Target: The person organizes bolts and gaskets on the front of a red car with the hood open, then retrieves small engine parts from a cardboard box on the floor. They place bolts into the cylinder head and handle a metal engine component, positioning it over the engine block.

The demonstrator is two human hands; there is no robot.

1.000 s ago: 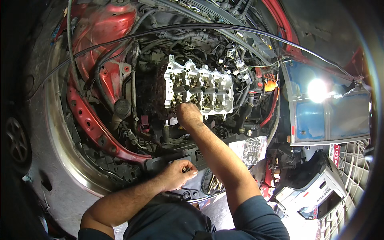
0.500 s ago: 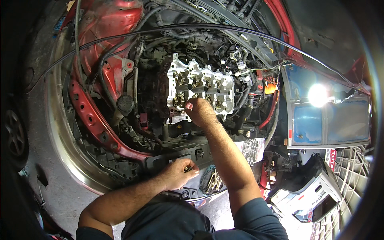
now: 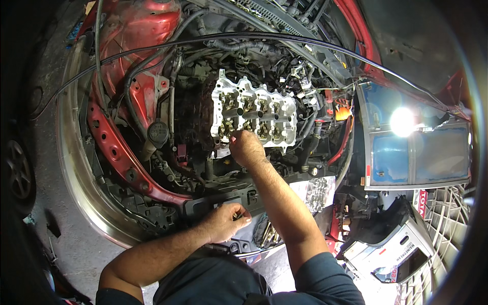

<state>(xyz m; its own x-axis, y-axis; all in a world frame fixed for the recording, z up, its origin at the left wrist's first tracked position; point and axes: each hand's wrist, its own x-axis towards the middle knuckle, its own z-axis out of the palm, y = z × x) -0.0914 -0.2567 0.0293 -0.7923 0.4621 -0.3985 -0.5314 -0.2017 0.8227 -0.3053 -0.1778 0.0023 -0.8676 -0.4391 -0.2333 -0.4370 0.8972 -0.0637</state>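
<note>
A silvery cylinder head (image 3: 217,109) with two rows of valve gear sits in the car's engine bay. Over its near edge, left of the middle, my right hand (image 3: 247,150) is curled with the fingers pointing down into the head; their tips are largely hidden by the hand. My left hand (image 3: 226,222) hovers by the front crossmember (image 3: 195,207), its fingers bent round toward the thumb. Something small and dark shows between them, too small to name. Right of that hand, several long metal bolts (image 3: 269,235) lie in a dark tray or bag.
A black cable (image 3: 264,34) arches across the bay above the head. A printed sheet with engine pictures (image 3: 321,192) lies at the front right. At the right are a bright lamp (image 3: 404,122), a blue panel (image 3: 391,155) and a silver power unit (image 3: 396,254). Red bodywork (image 3: 114,152) borders the left.
My right hand has shifted a little left and nearer to me along the cylinder head's near edge. The left hand has hardly moved.
</note>
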